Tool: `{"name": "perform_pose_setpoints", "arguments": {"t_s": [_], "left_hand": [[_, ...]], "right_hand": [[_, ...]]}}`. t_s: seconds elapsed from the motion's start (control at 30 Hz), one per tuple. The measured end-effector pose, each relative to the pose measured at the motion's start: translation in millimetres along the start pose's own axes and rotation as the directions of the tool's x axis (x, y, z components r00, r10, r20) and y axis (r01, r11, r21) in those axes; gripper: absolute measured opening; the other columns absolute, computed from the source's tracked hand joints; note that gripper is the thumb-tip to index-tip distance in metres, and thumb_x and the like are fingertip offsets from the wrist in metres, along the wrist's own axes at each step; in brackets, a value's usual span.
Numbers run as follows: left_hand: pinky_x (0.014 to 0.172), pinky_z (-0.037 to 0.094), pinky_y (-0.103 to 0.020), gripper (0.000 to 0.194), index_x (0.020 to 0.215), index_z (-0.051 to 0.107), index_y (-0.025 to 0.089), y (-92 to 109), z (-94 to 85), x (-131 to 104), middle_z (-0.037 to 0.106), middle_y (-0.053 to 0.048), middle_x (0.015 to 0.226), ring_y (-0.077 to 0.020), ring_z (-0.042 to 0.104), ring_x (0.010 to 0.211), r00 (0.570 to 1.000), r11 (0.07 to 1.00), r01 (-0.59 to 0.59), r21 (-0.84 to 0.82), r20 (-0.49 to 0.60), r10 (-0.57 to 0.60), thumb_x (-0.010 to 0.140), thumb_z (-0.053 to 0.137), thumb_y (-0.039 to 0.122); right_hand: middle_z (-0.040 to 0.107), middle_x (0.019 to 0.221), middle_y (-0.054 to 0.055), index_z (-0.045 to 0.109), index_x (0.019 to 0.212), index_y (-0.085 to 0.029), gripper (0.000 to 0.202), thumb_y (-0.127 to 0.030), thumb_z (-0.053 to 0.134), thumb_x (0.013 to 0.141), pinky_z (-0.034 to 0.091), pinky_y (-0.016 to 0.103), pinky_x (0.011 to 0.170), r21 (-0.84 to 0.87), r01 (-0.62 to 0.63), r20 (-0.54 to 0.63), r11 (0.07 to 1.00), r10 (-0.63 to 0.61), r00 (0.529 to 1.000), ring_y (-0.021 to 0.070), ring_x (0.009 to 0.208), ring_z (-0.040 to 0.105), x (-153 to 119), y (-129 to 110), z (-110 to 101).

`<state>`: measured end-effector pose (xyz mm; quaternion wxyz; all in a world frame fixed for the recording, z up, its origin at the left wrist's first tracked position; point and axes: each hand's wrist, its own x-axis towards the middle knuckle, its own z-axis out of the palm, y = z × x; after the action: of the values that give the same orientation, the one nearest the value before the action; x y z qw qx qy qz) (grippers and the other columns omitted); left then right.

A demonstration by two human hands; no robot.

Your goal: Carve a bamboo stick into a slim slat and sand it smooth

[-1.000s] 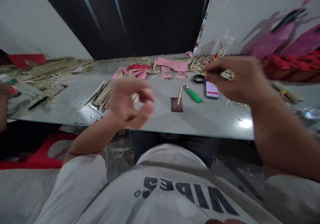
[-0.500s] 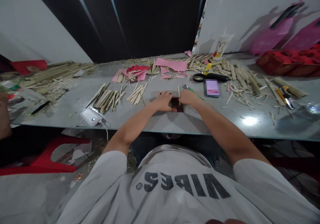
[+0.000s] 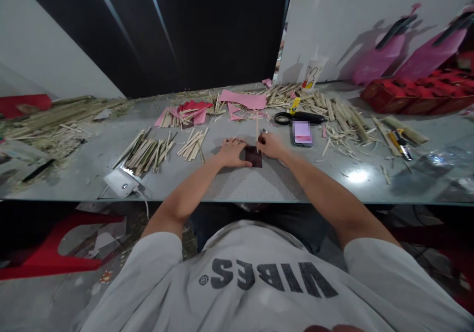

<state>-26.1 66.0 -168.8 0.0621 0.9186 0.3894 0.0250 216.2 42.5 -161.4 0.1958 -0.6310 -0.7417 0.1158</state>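
My left hand (image 3: 234,152) lies with its fingers spread on the table, its thumb resting along a small dark brown square piece (image 3: 254,157). My right hand (image 3: 270,145) is closed around a thin pale bamboo strip (image 3: 257,124), which points away from me, its near end by the dark piece's far right corner. A small metal tip (image 3: 264,131) shows just beyond the right fingers; what it belongs to is hidden. To the left of my hands lie a small bundle of cut bamboo strips (image 3: 193,144) and a larger heap of strips (image 3: 150,151).
Pink paper (image 3: 244,99) and bamboo scraps line the table's back. Black-handled scissors (image 3: 303,118) and a phone (image 3: 302,133) lie right of my hands. A white power bank (image 3: 120,182) with a cable sits front left. A paper cup (image 3: 313,75) and red boxes (image 3: 418,95) stand behind.
The view has shifted slightly right. The bamboo strip in my right hand now reaches farther toward the back. The other person's hand at the left edge has left the view.
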Motion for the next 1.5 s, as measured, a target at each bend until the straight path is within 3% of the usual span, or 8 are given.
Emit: {"name": "perform_pose_setpoints", "arguments": {"t_s": [0.3,0.53,0.7,0.9,1.13,1.27,1.4,1.5], "left_hand": [[0.135,0.032,-0.066,0.098,0.163,0.059,0.033,8.6,-8.2,0.0,0.052,-0.014,0.175,-0.0441,0.042,0.165,0.998,0.999,0.025,-0.023,0.054,-0.024,0.085,0.07,0.09],[0.128,0.04,-0.062,0.094,0.151,0.063,0.029,7.8,-12.3,21.8,0.058,-0.016,0.166,-0.0426,0.048,0.158,0.996,1.0,-0.004,-0.01,0.09,0.005,0.076,0.08,0.085],[0.126,0.04,-0.062,0.092,0.145,0.066,0.028,4.4,-15.5,35.4,0.062,-0.018,0.159,-0.0444,0.052,0.155,0.996,1.0,-0.01,-0.008,0.093,0.011,0.075,0.081,0.085],[0.134,0.032,-0.056,0.085,0.161,0.058,0.033,-3.2,-6.3,21.8,0.054,-0.012,0.176,-0.0369,0.046,0.165,1.0,0.999,-0.008,-0.044,0.02,0.008,0.092,0.068,0.081],[0.137,0.027,-0.063,0.092,0.174,0.053,0.041,-6.1,-3.0,20.7,0.04,-0.008,0.19,-0.0384,0.036,0.172,0.998,0.999,0.002,-0.042,0.058,0.0,0.092,0.065,0.082],[0.139,0.025,-0.064,0.089,0.172,0.055,0.044,-7.5,-4.1,21.0,0.042,-0.007,0.189,-0.0369,0.034,0.174,0.998,0.998,0.005,-0.059,0.068,0.0,0.092,0.065,0.083],[0.141,0.021,-0.07,0.092,0.171,0.057,0.042,-7.6,-4.0,18.8,0.038,-0.008,0.191,-0.0408,0.03,0.176,0.997,0.997,0.032,-0.074,0.078,-0.026,0.091,0.066,0.085],[0.142,0.02,-0.073,0.096,0.173,0.054,0.042,-6.8,-3.6,19.3,0.035,-0.008,0.192,-0.0427,0.027,0.178,0.995,0.996,0.05,-0.077,0.092,-0.043,0.09,0.064,0.088]], "right_hand": [[0.083,0.108,0.013,0.076,0.113,-0.019,0.031,-0.026,0.045,0.113,0.052,0.034,0.085,0.042,0.069,-0.044,0.997,-0.067,0.997,0.0266,0.098,0.073,-6.3,5.5,-5.2],[0.085,0.126,0.016,0.079,0.13,-0.017,0.032,-0.028,0.056,0.112,0.052,0.032,0.096,0.01,0.083,0.058,0.996,-0.084,0.995,0.0284,0.113,0.074,-10.5,-0.3,-8.9],[0.085,0.122,0.015,0.083,0.12,-0.017,0.027,-0.029,0.061,0.111,0.052,0.032,0.094,-0.04,0.106,0.123,0.994,-0.1,0.987,0.0272,0.109,0.076,-10.1,1.4,-7.4],[0.085,0.122,0.018,0.084,0.116,-0.015,0.028,-0.034,0.063,0.112,0.051,0.033,0.093,-0.124,0.074,0.128,0.99,-0.058,0.99,0.0294,0.111,0.075,-7.3,2.0,-3.3],[0.084,0.123,0.019,0.085,0.119,-0.016,0.029,-0.037,0.067,0.112,0.052,0.035,0.094,-0.155,0.05,0.132,0.987,-0.029,0.991,0.032,0.113,0.075,-3.1,5.7,-1.4],[0.084,0.127,0.02,0.086,0.123,-0.016,0.032,-0.035,0.063,0.113,0.053,0.037,0.097,-0.15,0.069,0.143,0.986,-0.048,0.989,0.0327,0.116,0.075,-7.4,3.9,1.6],[0.085,0.129,0.014,0.089,0.123,-0.023,0.029,-0.036,0.066,0.111,0.053,0.036,0.103,-0.116,0.138,0.185,0.984,-0.115,0.976,0.0316,0.121,0.074,-7.5,2.5,1.7],[0.083,0.134,0.018,0.088,0.123,-0.017,0.031,-0.034,0.066,0.11,0.052,0.038,0.107,-0.121,0.127,0.171,0.985,-0.105,0.98,0.0324,0.125,0.071,-1.7,5.7,-2.9]]}}
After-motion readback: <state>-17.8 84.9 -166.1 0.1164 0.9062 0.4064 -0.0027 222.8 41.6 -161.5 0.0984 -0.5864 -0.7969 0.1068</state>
